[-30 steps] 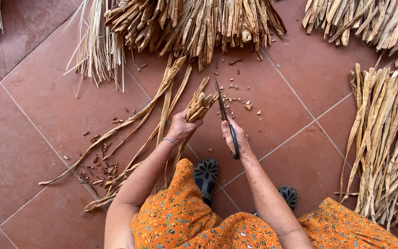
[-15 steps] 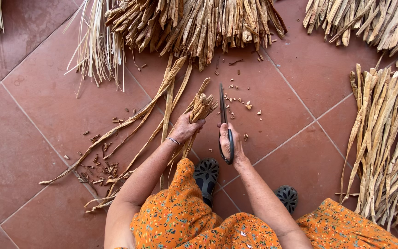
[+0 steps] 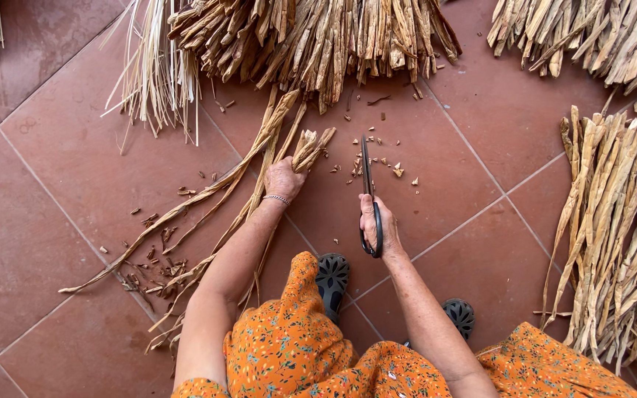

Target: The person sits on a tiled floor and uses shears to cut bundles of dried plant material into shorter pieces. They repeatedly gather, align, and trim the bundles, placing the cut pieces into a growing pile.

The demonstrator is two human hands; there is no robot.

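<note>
Head view shows the left hand (image 3: 283, 179) closed around a bunch of dry strips (image 3: 311, 146), its ragged ends lying on the tiled floor (image 3: 53, 184). To the right, the right hand (image 3: 374, 223) grips dark scissors (image 3: 369, 193), blades shut and pointing away. For an even trim, I judge the ends should be lined up and held firmly, fingers behind the cut.

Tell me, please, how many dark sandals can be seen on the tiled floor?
2. One sandal lies between the arms, just above the orange dress; the other sandal sits right of the right forearm, partly covered by it and the dress.
</note>
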